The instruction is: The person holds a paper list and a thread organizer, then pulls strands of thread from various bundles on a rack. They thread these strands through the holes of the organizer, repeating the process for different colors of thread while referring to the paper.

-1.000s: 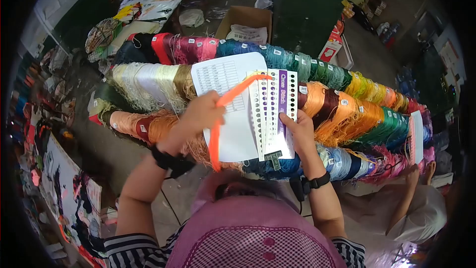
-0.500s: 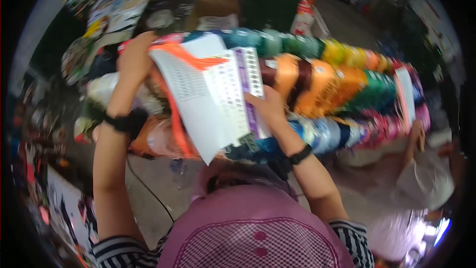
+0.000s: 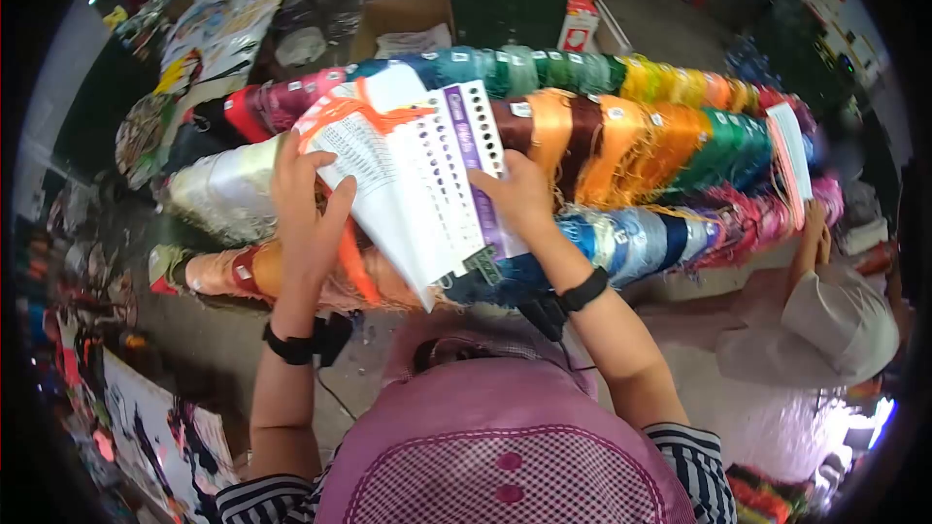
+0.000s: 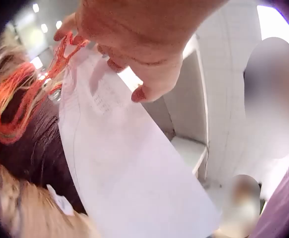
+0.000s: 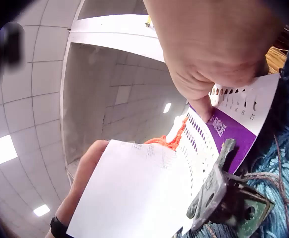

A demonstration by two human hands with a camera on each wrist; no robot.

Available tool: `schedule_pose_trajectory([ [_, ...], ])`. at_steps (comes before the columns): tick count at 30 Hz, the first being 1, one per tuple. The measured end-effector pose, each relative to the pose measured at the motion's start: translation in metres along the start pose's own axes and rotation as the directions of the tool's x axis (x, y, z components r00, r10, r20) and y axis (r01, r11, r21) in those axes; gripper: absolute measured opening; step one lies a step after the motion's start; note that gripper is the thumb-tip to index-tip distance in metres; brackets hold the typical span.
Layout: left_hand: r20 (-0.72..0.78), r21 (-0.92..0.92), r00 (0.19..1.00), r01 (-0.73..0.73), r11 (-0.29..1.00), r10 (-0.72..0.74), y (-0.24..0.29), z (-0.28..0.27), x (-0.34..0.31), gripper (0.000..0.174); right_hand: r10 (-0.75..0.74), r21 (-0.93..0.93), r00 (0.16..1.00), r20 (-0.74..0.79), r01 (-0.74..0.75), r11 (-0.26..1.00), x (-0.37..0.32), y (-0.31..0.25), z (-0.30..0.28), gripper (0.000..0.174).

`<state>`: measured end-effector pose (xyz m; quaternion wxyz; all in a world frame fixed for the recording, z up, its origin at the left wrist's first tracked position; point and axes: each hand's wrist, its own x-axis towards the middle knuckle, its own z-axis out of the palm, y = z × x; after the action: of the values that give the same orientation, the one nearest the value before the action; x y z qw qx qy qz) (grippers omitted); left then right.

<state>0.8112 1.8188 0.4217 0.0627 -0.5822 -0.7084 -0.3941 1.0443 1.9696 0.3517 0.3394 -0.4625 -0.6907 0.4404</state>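
Observation:
My right hand (image 3: 519, 196) pinches a stack of punched thread cards (image 3: 464, 163) with a purple "Cross Stitch" strip, thumb on the front. Beneath the cards a white printed sheet (image 3: 396, 196) hangs, bent and tilted, with a dark metal clip (image 5: 211, 196) at its lower corner. Bright orange thread (image 3: 393, 118) crosses the cards and drapes over the sheet's upper left, its tail hanging behind the left hand. My left hand (image 3: 309, 199) is at the sheet's left edge, thumb spread from the fingers. In the left wrist view its fingertips (image 4: 65, 30) meet the orange thread (image 4: 60, 64).
Rows of colored thread hanks (image 3: 621, 141) with small white tags hang across the front. Another person's hand (image 3: 814, 225) is at the right end, by a pale card (image 3: 791, 150). A cardboard box (image 3: 403, 15) and a cluttered table (image 3: 228, 15) lie beyond.
The left hand, earlier gripping the orange thread over the sheet, carried it up and left, then lowered with its fingers spread. Sheet and cards shifted left in view and tilted; the right hand keeps its pinch.

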Motion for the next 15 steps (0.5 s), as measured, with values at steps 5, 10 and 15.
schedule_pose_trajectory([
  [5, 0.140, -0.699, 0.817, 0.482, 0.528, -0.560, 0.012, 0.020, -0.025, 0.091, 0.009, 0.036, 1.000, 0.013, -0.009, 0.999, -0.001, -0.008, -0.004, 0.030],
  [10, 0.245, -0.759, 0.867, 0.450, 0.470, -0.433, -0.020, 0.054, -0.037, 0.095, 0.055, 0.514, 0.975, 0.215, -0.160, 0.843, -0.006, -0.020, 0.014, 0.030],
  [15, 0.211, -0.695, 0.869, 0.456, 0.556, -0.449, -0.040, 0.075, -0.041, 0.097, -0.121, -0.050, 0.992, -0.039, 0.119, 0.992, -0.010, -0.015, 0.022, 0.050],
])
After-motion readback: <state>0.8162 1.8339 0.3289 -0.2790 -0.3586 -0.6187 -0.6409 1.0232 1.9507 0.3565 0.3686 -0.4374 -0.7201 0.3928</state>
